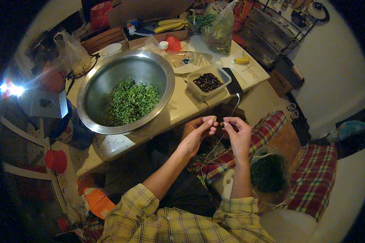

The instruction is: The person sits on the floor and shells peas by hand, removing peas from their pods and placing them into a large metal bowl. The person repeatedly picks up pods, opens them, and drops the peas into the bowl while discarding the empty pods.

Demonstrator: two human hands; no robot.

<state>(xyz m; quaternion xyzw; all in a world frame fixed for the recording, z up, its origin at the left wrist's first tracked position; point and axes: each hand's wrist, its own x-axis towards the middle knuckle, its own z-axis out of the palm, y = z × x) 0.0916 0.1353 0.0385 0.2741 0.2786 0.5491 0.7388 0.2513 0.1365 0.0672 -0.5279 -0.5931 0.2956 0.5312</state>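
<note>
Both of my hands are raised close together in front of the table's near edge. My left hand (199, 130) pinches a small pale piece (214, 119) between thumb and fingers. Between the thumb and fingertips of my right hand (239, 130) is a small brown piece (221, 123); both pieces are too small to identify. Just beyond my hands stands a clear plastic container (194, 91) with many dark brown, seed-like pieces (208, 82) in it. To the left, a wide stainless steel basin (94, 76) holds a heap of small green plant pieces (135, 101).
Bananas (170, 25) lie at the back of the table (167, 118); a plastic bag of greens (217, 30) stands beside them. A white cable (235, 104) hangs from a dark phone-like device (233, 80). At left shines a bright lamp (13, 89). A dark-green-filled bag (269, 173) is at my right.
</note>
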